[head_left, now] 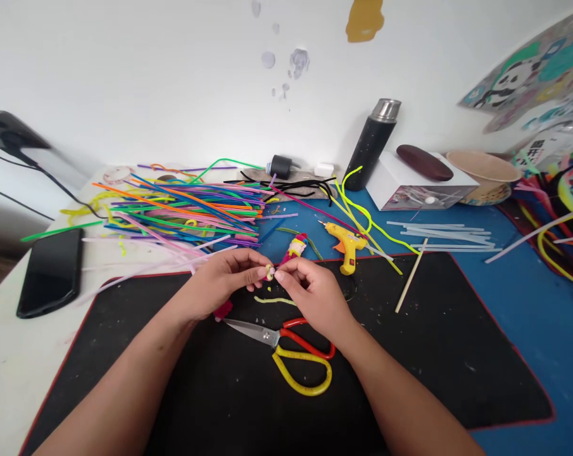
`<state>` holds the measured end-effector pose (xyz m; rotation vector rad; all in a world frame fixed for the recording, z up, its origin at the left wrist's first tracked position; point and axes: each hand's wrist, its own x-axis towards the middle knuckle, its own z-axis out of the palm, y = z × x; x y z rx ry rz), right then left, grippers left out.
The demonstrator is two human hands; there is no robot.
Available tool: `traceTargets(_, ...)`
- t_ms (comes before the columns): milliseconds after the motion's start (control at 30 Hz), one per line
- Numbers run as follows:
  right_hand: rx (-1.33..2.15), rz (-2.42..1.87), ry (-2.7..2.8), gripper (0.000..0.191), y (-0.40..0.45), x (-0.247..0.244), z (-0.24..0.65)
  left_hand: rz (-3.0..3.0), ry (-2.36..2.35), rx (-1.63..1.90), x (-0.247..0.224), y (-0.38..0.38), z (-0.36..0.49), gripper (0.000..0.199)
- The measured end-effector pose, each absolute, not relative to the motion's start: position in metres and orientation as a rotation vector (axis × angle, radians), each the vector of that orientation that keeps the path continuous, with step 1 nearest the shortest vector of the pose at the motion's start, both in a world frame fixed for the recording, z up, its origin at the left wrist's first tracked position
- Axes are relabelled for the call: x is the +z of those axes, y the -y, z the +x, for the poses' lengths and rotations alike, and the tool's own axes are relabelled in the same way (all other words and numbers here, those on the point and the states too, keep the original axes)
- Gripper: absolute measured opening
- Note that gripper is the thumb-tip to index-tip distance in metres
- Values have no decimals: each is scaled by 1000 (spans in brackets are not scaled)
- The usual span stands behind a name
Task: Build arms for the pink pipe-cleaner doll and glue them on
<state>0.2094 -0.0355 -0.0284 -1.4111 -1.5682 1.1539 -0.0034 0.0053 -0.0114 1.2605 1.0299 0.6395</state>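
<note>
My left hand (226, 282) pinches a small pale yellow and pink pipe-cleaner piece (269, 273) between thumb and index finger. From the other side my right hand (312, 294) closes its thumb and fingertips at the edge of the same piece. Just behind my hands lies a small pipe-cleaner figure (296, 246) in magenta, yellow and white. A magenta fuzzy piece (223, 310) shows below my left hand, partly covered. A pale green pipe cleaner (273, 300) lies between the hands. Nearer me rest scissors (270, 337) with one red and one yellow handle.
A pile of coloured pipe cleaners (186, 212) is at the back left, beside a phone (49, 272). A yellow glue gun (346, 244), a wooden stick (411, 275) and translucent glue sticks (450, 235) lie to the right. Behind stand a black flask (371, 145) and a white box (400, 177).
</note>
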Motion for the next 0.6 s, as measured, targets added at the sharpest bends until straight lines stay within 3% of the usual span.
traceTargets(600, 1150, -1390, 1538, 20, 35, -28, 210, 1111, -967, 663, -8, -4, 2, 35)
